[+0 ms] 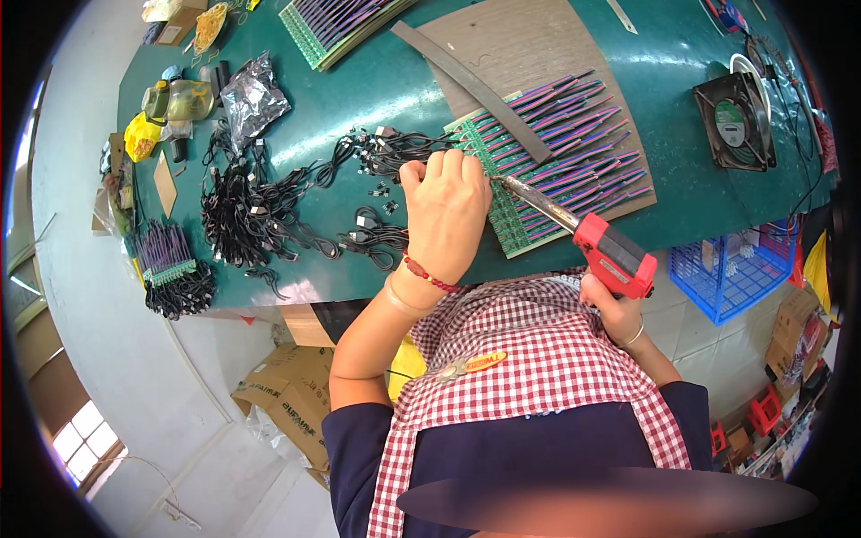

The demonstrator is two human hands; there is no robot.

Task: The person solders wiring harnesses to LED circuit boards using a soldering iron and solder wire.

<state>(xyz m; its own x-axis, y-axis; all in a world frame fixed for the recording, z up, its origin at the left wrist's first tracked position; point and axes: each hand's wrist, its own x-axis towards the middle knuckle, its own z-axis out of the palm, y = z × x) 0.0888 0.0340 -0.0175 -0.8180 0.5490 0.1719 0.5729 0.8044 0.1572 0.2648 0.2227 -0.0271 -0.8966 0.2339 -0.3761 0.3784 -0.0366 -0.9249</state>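
Observation:
My right hand (613,309) grips a red and black soldering gun (619,255). Its metal barrel points up and left, and the tip reaches the edge of a green circuit board panel (509,229). Close by, my left hand (446,211) is closed at the panel's left edge; whatever its fingers pinch is hidden beneath them. Rows of multicoloured wires (583,184) run rightward from the panel. A curved grey metal strip (475,90) lies across these wires. Black cables with plugs (395,148) lie just left of the panel, some reaching its edge.
Under the panel is a brown board (529,36) on the green table (341,90). Bundled black cables (251,211) and a silvery plastic bag (254,99) lie left. A black fan (735,123) stands right, above a blue basket (731,269). Another wired panel (336,27) lies at the far edge.

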